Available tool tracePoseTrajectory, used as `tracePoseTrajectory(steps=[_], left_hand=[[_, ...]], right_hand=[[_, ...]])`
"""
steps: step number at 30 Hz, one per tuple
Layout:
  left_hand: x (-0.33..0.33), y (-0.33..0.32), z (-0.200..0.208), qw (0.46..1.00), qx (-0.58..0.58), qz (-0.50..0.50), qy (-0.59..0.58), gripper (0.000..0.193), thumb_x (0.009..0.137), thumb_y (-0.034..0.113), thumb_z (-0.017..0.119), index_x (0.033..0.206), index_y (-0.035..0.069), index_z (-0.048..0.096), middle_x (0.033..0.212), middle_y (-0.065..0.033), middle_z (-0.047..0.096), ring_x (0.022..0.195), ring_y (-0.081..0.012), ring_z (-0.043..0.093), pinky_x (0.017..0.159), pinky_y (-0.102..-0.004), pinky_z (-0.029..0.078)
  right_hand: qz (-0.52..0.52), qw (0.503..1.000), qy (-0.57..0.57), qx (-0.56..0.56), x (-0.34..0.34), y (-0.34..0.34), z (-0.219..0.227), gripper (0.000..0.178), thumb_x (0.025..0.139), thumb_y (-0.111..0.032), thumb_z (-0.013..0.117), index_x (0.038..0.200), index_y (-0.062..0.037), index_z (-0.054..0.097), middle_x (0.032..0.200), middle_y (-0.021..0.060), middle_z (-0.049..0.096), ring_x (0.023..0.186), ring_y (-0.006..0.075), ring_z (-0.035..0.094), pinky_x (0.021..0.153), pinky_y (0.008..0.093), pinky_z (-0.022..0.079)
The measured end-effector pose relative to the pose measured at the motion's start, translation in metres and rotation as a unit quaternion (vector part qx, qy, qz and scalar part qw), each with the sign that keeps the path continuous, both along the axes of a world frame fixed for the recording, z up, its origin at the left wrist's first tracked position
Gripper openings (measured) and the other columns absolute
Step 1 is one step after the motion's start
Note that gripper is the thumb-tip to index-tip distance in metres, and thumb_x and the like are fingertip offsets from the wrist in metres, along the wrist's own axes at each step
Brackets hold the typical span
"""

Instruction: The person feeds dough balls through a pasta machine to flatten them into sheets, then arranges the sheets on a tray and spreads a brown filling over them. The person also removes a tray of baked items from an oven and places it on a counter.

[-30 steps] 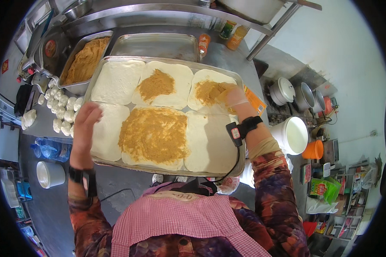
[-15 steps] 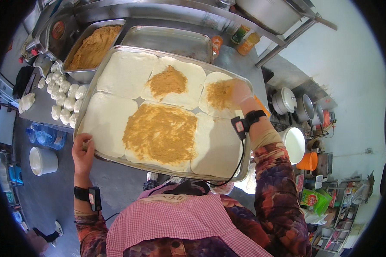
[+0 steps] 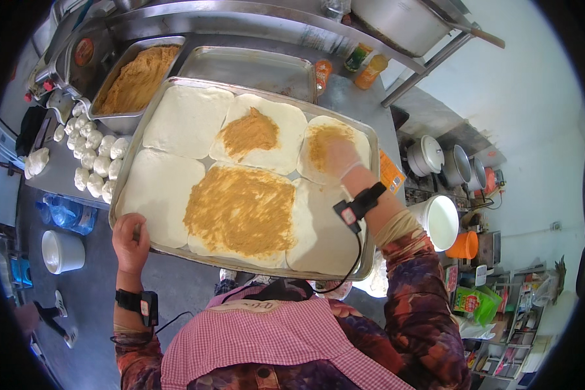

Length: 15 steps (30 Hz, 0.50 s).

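Observation:
A large metal baking tray [image 3: 129, 170] holds several flat dough sheets laid side by side. My left hand [image 3: 131, 242] curls its fingers round the tray's near left corner. Toward the far right, my right hand [image 3: 342, 158], which seems to wear a clear glove, is on the brown paste [image 3: 318, 144] spread over a dough sheet [image 3: 307, 168]; its fingers are blurred. Left of that, a thick heap of paste [image 3: 252, 132] sits on the far middle sheet. The near middle sheet carries a wide, streaky paste layer [image 3: 240, 208]. The left sheets [image 3: 187, 120] and near right sheet [image 3: 322, 227] are plain.
Behind the tray stand a deep metal pan [image 3: 118, 120] of brown paste and a shallow metal tray [image 3: 247, 70]. Several white dough balls [image 3: 101, 166] lie at left. Bottles [image 3: 370, 71] stand at the back under a metal shelf [image 3: 240, 12]. A white bucket [image 3: 441, 221] is at right.
My right hand has moved left and nearer over the paste on the far right sheet. My left hand stays at the tray corner. The view has shifted slightly.

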State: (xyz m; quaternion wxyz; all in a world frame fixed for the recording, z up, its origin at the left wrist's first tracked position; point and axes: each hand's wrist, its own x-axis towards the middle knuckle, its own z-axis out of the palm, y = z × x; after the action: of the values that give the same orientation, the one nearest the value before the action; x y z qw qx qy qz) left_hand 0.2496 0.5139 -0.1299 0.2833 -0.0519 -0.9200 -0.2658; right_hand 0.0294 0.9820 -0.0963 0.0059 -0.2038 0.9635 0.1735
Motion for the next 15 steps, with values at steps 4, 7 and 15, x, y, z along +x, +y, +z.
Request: tracePoseTrajectory(steps=[4,7,15], left_hand=[[0.000,0.000,0.002,1.000,0.001,-0.004,-0.004,0.019,0.072,-0.006,0.061,0.087,0.006,0.058,0.089,-0.0107,0.062,0.083,-0.0314,0.060,0.074,-0.0381,0.048],[0.001,-0.001,0.002,1.000,0.002,-0.001,-0.020,0.019,0.073,-0.006,0.060,0.087,0.006,0.058,0.089,-0.0108,0.062,0.083,-0.0315,0.059,0.074,-0.0380,0.048],[0.001,-0.001,0.002,0.999,0.016,0.004,-0.032,0.018,0.072,-0.005,0.060,0.086,0.006,0.058,0.088,-0.0106,0.062,0.084,-0.0314,0.059,0.075,-0.0376,0.048]], right_hand=[[0.063,0.993,-0.004,-0.100,-0.009,0.006,-0.009,0.025,0.076,-0.020,0.062,0.097,-0.0079,0.069,0.095,0.0135,0.068,0.095,0.0271,0.064,0.084,0.0356,0.050],[-0.015,0.997,-0.057,-0.040,-0.017,0.010,-0.011,0.024,0.077,-0.015,0.061,0.098,-0.0079,0.068,0.096,0.0148,0.067,0.096,0.0281,0.063,0.085,0.0354,0.049],[-0.065,0.997,-0.029,-0.016,-0.012,-0.007,0.018,0.024,0.069,-0.017,0.070,0.090,-0.0059,0.069,0.089,0.0166,0.067,0.091,0.0302,0.064,0.083,0.0367,0.050]])
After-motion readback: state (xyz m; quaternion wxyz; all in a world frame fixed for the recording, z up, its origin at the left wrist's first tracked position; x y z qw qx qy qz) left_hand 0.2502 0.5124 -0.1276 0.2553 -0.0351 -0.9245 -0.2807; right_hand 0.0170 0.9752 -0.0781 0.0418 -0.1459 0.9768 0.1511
